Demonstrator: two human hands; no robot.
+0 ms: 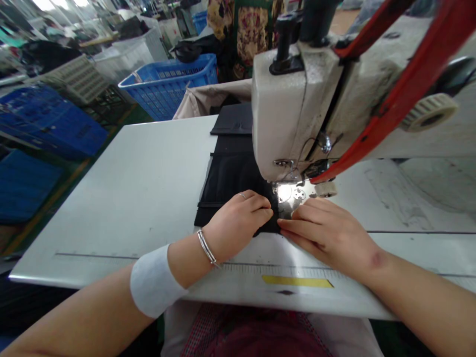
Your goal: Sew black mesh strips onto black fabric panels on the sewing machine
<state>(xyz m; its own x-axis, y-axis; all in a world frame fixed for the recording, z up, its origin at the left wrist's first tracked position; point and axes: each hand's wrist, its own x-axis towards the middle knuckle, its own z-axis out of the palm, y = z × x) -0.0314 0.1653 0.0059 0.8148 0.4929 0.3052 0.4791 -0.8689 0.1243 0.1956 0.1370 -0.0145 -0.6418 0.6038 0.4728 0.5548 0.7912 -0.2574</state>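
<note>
Fingertips pinching black fabric [230, 183] just before the needle.
I see my left hand [238, 220] and right hand [327, 233] gripping its near edge on the counter [141, 188]; fingers could slip under the sewing machine [297, 99] foot, or the fabric skew.

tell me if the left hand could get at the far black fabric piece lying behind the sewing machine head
Probably yes. The left hand rests on the near black fabric, and the bare table leaves an open path to the far black piece left of the sewing machine head.
</note>
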